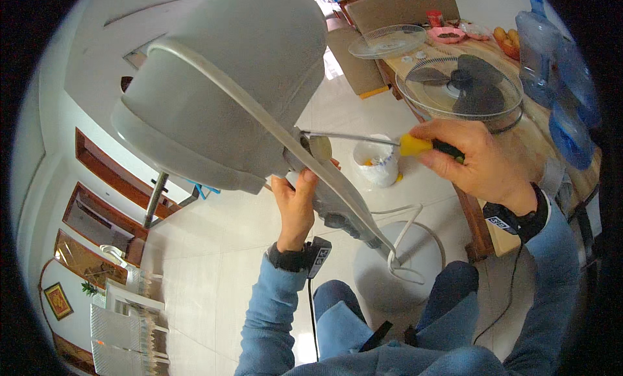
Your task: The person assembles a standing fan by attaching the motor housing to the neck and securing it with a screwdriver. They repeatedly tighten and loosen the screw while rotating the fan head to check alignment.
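The grey motor housing (227, 84) of a standing fan fills the upper left, close to me. Its pale power cord (241, 98) loops across the housing and down along the grey neck (342, 214) toward the round base (389, 291) on the floor. My left hand (295, 207) is closed around the neck just below the housing, some of its fingers hidden behind it. In my right hand (483, 158) is a screwdriver (415, 144) with a yellow and black handle, held nearly level. Its shaft points left and the tip meets the joint under the housing; a screw there cannot be made out.
On the right, a wooden table (532, 139) holds dark fan blades (480, 84) in a wire guard, another round grille (389, 40), a pink dish (446, 35) and large blue water bottles (542, 51). A white bucket (376, 162) stands on the floor beyond the neck. White chairs (120, 324) stand left.
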A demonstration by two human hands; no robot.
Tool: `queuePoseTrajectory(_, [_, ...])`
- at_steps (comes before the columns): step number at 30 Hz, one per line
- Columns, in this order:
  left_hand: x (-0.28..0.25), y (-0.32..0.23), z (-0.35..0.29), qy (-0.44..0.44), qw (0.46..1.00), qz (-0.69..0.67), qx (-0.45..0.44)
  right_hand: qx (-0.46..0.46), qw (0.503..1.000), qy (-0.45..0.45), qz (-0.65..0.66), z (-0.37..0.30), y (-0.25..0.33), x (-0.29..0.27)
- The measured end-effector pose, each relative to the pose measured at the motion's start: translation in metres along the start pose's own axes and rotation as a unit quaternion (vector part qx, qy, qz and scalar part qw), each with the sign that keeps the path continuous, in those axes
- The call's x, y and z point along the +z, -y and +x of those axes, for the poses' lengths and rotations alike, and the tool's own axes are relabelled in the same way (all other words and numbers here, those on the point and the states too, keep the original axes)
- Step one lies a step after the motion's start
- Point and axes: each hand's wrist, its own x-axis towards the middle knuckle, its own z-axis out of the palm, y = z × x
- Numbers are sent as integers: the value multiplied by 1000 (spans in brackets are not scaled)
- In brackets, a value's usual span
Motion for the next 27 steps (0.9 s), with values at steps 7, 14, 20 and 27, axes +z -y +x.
queuePoseTrajectory(7, [9,3,0,-58,998,-31,21,-189,964,4,-188,22,19,-34])
queuePoseTrajectory(14, [0,8,2,-31,999,34,13,-250,901,22,-353,31,42,-46])
queuePoseTrajectory(20, [4,9,-5,-66,996,-53,-1,-358,822,14,-442,53,64,-50])
queuePoseTrajectory(27, [5,8,-4,-68,996,-15,60,-321,848,5,-422,43,47,-62])
